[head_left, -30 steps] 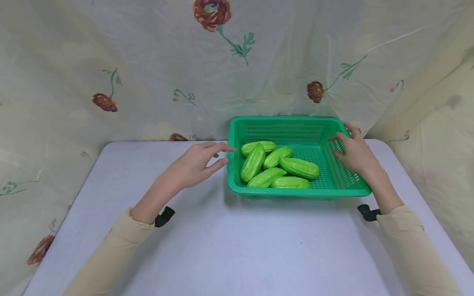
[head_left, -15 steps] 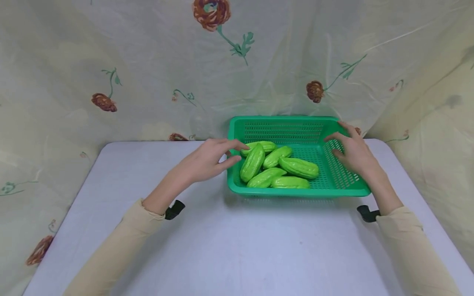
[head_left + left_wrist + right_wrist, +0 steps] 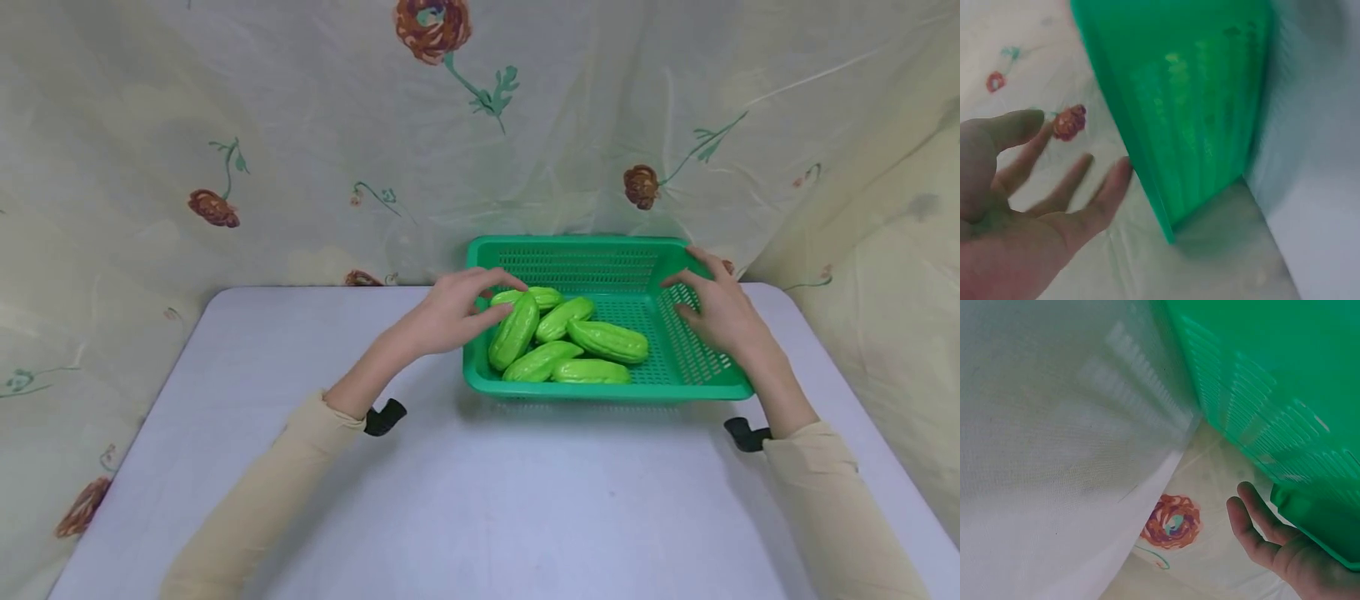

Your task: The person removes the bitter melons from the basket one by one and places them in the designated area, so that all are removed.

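Note:
A green plastic basket stands at the back of the table, slatted on its sides. Several light-green bitter melons lie in its left and middle part. My left hand reaches over the basket's left rim, thumb and forefinger spread beside the upright-lying melon at the left. In the left wrist view the left fingers are apart with nothing between them. At the basket's right end, my right hand lies over the rim with fingers loosely bent; the right wrist view shows some fingers outside the basket wall.
The white-covered table extends in front of the basket and to its left. A flower-patterned curtain hangs right behind the basket and along both sides. Black wrist straps sit below each hand.
My left hand has moved right and slightly away, from outside the left rim to over the melons. The right hand stays at the right rim, and the basket has not moved.

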Demonstrator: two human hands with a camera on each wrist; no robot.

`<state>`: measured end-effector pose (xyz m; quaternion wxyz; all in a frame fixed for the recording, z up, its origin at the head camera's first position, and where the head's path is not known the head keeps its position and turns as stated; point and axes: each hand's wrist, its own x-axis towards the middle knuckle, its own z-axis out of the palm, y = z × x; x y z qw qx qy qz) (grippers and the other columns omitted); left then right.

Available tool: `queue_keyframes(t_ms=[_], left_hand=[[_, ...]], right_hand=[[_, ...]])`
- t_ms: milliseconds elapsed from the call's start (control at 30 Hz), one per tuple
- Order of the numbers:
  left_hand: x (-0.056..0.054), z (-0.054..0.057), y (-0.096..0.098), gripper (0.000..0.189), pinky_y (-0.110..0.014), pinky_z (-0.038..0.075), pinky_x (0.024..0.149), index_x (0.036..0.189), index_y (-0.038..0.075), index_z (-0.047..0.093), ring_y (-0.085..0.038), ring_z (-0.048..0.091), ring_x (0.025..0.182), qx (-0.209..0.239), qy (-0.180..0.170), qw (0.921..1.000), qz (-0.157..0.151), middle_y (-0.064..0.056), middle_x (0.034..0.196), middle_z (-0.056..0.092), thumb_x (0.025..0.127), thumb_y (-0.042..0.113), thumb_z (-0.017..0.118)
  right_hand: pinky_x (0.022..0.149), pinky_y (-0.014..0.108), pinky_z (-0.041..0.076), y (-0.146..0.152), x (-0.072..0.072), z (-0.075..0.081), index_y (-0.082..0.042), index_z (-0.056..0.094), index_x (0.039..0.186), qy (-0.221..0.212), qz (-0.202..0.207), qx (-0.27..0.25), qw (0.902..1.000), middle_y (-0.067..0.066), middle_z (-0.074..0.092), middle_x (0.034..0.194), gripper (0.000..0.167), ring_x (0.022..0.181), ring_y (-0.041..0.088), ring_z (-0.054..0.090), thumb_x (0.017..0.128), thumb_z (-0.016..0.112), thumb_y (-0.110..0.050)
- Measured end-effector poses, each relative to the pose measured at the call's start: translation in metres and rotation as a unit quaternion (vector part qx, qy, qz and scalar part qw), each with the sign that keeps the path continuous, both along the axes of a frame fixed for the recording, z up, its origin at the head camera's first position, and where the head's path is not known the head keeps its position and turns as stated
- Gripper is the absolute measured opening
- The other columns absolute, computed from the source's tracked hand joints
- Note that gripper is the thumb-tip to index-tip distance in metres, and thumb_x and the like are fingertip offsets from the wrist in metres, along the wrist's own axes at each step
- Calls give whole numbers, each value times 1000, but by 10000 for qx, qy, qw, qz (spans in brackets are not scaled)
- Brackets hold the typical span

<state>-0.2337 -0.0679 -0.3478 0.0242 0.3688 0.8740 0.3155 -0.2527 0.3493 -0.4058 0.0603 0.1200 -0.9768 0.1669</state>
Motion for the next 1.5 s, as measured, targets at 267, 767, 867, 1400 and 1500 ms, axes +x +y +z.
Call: queue_keyframes(t_ms=[267,767,867,1400,1500], left_hand=[[-11,7,20,49,-51,62,105,157,16,52,-38,69,132,373,-1581,9833,819,-18,158,58,110,29,64],[-23,11,42,53,-50,64,101,160,15,48,-39,72,119,46,-2793,9505,1364,-20,157,55,111,29,63],[-27,12,45,53,-52,63,103,160,15,49,-36,67,132,-23,-2921,9478,1277,-18,159,54,111,28,63],[-46,16,60,52,-50,64,103,159,13,51,-31,65,126,-875,-3015,9395,1371,-12,173,36,112,33,61],[-48,19,65,51,-51,64,103,159,14,51,-19,57,86,-1056,-2921,9405,1378,-15,160,46,112,33,61]], right_hand=[[107,84,40,0,1,0,-4,68,136,-34,31,9,10000,29,17,177,35,145,68,36,101,70,-1],[102,82,44,-1,2,2,-3,68,135,-33,76,102,9999,30,17,176,34,141,70,40,101,70,-2],[102,81,45,-1,2,1,-3,68,135,-16,68,98,9999,30,17,176,34,140,69,42,101,70,-2],[101,84,43,-2,2,2,-4,69,135,-32,47,63,10000,30,17,176,33,139,70,42,102,68,-1],[101,84,43,-1,2,2,-3,69,134,5,47,60,10000,30,18,176,32,138,70,42,102,68,-1]])
